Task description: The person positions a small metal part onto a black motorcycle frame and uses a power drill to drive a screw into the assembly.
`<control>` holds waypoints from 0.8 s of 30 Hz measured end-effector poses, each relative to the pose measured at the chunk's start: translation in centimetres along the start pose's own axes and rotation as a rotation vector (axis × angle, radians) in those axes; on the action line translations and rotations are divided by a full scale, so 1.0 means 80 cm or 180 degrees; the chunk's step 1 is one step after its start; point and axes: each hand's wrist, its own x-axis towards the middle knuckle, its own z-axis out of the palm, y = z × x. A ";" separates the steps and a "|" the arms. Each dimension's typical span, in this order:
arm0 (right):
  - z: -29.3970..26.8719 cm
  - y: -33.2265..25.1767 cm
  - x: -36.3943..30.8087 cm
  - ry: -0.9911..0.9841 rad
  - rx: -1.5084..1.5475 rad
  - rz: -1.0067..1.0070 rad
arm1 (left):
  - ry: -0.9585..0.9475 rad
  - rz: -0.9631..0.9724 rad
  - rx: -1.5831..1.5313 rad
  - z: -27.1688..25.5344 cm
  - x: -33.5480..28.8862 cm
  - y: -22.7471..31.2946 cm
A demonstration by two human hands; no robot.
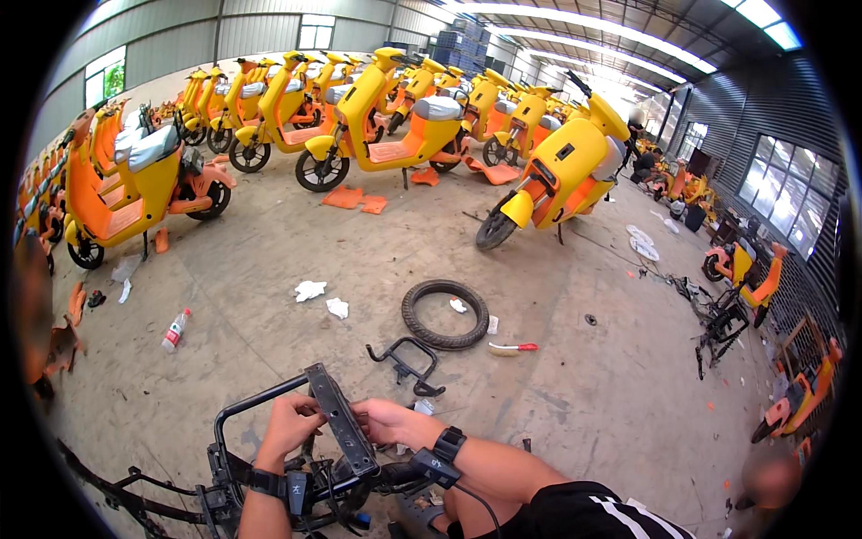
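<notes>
A black tubular scooter frame (256, 395) stands low in front of me, with a flat black metal plate (338, 415) along its top. On the plate's left side is my left hand (289, 426), its fingers curled and pinched together close to the plate. My right hand (391, 422) comes in from the other side, fingertips closed at the plate's right edge and partly hidden by it. Whatever sits between the fingers of either hand is too small or covered to make out. Both wrists wear black straps with small boxes.
Beyond the frame lie a black tyre (445, 314), a bent black tube bracket (409, 364) and a red-handled tool (516, 348). A plastic bottle (176, 331) lies to the left. Yellow scooters (382, 126) fill the back; another bare frame (718, 314) lies right.
</notes>
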 end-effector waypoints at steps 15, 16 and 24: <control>0.002 -0.002 -0.001 0.0067 0.0071 0.0029 | 0.0129 -0.0017 -0.0266 0.003 0.000 -0.002; 0.000 -0.001 0.002 0.0061 0.0083 0.0017 | 0.0122 -0.0040 -0.0276 0.003 0.000 -0.003; -0.012 0.002 0.008 -0.0107 0.0177 0.0056 | 0.0086 -0.0146 0.0101 0.000 -0.001 0.000</control>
